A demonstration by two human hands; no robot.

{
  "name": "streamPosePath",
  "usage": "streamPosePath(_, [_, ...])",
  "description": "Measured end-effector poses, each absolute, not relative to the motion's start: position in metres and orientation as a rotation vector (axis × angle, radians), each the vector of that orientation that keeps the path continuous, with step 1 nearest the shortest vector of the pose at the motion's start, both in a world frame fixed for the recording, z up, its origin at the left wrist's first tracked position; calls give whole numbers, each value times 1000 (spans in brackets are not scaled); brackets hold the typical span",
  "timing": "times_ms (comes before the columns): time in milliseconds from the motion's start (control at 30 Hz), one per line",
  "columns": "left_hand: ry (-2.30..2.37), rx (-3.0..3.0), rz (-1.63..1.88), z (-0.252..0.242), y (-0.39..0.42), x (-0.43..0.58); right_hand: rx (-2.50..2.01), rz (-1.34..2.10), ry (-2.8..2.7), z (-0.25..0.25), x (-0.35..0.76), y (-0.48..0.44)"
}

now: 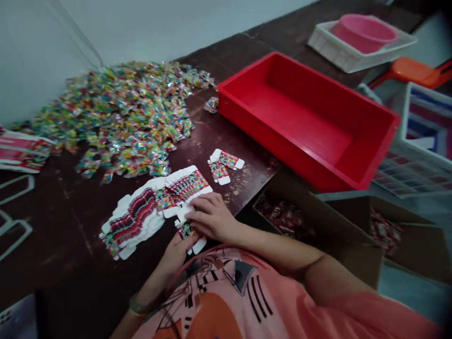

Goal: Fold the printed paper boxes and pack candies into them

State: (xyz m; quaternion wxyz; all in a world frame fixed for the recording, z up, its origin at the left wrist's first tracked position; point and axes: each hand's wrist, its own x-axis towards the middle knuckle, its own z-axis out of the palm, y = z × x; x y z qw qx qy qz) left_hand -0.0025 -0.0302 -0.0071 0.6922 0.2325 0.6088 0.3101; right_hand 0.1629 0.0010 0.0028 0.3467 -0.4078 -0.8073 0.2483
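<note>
Both hands on a small printed carton [184,229] at the counter [67,202]
Head view: the left hand [176,249] pinches it near its lower end, thumb on top, other fingers mostly hidden; the right hand [213,220] lays loosely curled, slightly parted fingers over it — gripping or not, I cannot tell. Just beside it overlap flat cartons [132,219] — beyond, a heap of wrapped sweets [130,110].

The place looks like a small packing workshop. A scuffed dark worktop [63,212] carries a great heap of small, brightly coloured clear packets [141,113] by a pale wall [148,28], and overlapping rows of flat printed cartons [132,214]. A red plastic tub [268,136] stands at its edge; open cardboard boxes [335,230] of small reddish pieces sit lower, near a white plastic crate [391,174].
</note>
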Motion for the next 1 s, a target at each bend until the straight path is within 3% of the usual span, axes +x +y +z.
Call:
streamPosePath(167, [1291, 499, 460, 19, -31, 1, -912, 994, -2203, 11, 183, 18])
streamPosePath(300, [1047, 722, 295, 25, -22, 5, -560, 1498, -2225, 18, 198, 39])
streamPosePath(367, [1124, 807, 340, 20, -20, 9, -497, 1659, -2133, 22, 202, 46])
streamPosePath(500, [1453, 828, 585, 3, -29, 19, -860, 1695, -1764, 17, 195, 33])
streamPosePath(667, [1478, 1030, 1012, -8, -53, 10, -962, 1934, -1305, -6, 180, -3])
streamPosePath(867, [1402, 1161, 817, -10, -75, -11, -849, 2568, -481, -21, 178, -14])
streamPosePath(1000, [1415, 1139, 829, 1, -78, -18, -801, 2696, -340, -26, 180, -13])
